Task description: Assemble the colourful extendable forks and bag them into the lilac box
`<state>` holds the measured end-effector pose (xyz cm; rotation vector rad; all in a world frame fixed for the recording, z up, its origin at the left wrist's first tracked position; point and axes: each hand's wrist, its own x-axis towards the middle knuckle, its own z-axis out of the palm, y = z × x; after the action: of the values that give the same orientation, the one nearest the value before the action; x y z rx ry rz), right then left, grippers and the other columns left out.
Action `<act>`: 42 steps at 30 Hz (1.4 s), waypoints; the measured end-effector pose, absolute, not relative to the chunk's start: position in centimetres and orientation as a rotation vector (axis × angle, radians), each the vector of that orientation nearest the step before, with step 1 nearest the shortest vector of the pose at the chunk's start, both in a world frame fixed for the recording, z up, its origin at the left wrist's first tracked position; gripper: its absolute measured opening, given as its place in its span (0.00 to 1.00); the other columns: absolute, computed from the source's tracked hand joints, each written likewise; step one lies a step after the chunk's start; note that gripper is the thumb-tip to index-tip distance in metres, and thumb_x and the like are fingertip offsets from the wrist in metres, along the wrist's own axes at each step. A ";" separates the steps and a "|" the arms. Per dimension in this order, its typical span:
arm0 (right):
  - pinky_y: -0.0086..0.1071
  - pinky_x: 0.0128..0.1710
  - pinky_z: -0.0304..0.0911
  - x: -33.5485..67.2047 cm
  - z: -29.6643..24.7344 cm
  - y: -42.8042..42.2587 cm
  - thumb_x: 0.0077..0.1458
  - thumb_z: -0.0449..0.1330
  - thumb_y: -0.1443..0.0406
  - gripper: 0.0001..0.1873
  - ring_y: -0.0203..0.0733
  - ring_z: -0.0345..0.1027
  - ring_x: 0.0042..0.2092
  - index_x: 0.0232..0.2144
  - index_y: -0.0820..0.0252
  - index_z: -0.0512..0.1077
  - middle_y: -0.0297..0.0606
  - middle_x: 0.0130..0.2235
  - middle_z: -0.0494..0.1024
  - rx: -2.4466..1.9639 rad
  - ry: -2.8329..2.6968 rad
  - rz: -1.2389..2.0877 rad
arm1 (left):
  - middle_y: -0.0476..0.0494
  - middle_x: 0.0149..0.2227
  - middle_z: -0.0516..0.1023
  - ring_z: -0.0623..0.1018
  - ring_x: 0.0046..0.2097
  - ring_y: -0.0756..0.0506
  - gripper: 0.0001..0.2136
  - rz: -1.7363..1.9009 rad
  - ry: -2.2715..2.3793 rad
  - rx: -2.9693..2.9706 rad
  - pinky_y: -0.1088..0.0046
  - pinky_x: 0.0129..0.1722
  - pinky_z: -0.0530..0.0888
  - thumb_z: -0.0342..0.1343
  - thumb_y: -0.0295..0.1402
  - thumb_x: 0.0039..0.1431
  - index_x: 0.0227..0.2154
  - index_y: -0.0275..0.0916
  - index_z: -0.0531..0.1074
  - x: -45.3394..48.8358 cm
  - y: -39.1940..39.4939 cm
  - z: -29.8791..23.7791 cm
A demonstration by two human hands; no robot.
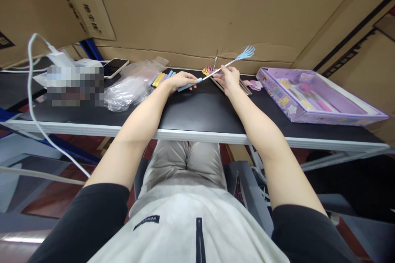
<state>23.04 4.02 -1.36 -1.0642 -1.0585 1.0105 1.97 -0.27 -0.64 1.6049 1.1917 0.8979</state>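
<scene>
Head view shows both bare arms stretched forward from dark sleeves over a black tabletop (pixel 200 111), their forearms slanting inward so that the two hands come near each other by the back edge. Left hand (pixel 185 80) lies low and palm-down, its fingers curled around the blue handle of a back scratcher (pixel 210 76). Right hand (pixel 231 79) is raised a little, wrist bent inward, with thumb and fingers closed on the silver rod farther along; exactly how each finger sits is too small to tell. Between and beyond the hands the back scratcher slants up to the right, its light blue claw head (pixel 246 53) in front of the cardboard (pixel 197 12). Metal rods (pixel 245 88) lie just beside the right hand, and coloured handles (pixel 159 79) near the left.
</scene>
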 end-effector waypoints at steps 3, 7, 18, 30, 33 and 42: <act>0.27 0.30 0.77 23.0 -1.7 4.4 0.63 0.67 0.55 0.18 0.36 0.80 0.32 0.40 0.53 0.61 0.31 0.33 0.78 -1.031 -1.044 1.052 | 0.46 0.27 0.82 0.77 0.28 0.51 0.06 0.898 1.189 1.589 0.74 0.38 0.75 0.69 0.29 0.60 0.29 0.35 0.80 2.0 -0.5 -0.5; 0.28 0.30 0.77 23.1 -1.9 4.7 0.61 0.69 0.55 0.20 0.37 0.80 0.32 0.39 0.52 0.60 0.31 0.33 0.77 -1.007 -1.082 1.055 | 0.47 0.26 0.81 0.75 0.26 0.52 0.06 0.897 1.197 1.575 0.76 0.36 0.74 0.68 0.27 0.61 0.28 0.35 0.80 2.2 -0.7 -0.3; 0.25 0.34 0.75 22.6 -1.0 3.0 0.65 0.65 0.62 0.16 0.33 0.78 0.31 0.35 0.54 0.60 0.28 0.29 0.74 -0.998 -1.018 1.163 | 0.49 0.23 0.78 0.74 0.23 0.53 0.08 0.944 1.173 1.581 0.78 0.28 0.70 0.69 0.28 0.61 0.28 0.34 0.78 2.0 -0.5 -0.4; 0.21 0.26 0.66 23.0 -0.4 2.1 0.70 0.64 0.63 0.16 0.27 0.65 0.22 0.31 0.56 0.62 0.24 0.23 0.69 -0.995 -1.111 1.197 | 0.49 0.22 0.76 0.69 0.21 0.54 0.09 1.024 1.232 1.670 0.76 0.28 0.68 0.67 0.26 0.61 0.27 0.35 0.76 2.0 0.2 -0.4; 0.20 0.26 0.65 22.3 -0.2 1.2 0.68 0.66 0.62 0.17 0.27 0.66 0.23 0.31 0.56 0.63 0.24 0.23 0.71 -1.003 -1.156 1.206 | 0.48 0.22 0.77 0.69 0.22 0.53 0.10 1.013 1.212 1.711 0.77 0.28 0.68 0.70 0.29 0.60 0.26 0.35 0.76 2.2 0.1 -0.3; 0.19 0.23 0.58 20.3 -0.4 -0.7 0.68 0.65 0.67 0.18 0.25 0.60 0.20 0.28 0.58 0.63 0.23 0.21 0.69 -1.023 -1.171 1.270 | 0.51 0.21 0.74 0.68 0.22 0.55 0.10 1.053 1.201 1.719 0.78 0.27 0.65 0.67 0.25 0.63 0.26 0.35 0.74 3.6 -0.8 0.0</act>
<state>20.34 -0.66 -0.37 -1.0231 -1.1711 1.2704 3.60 -0.80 0.03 1.7188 1.2009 1.0533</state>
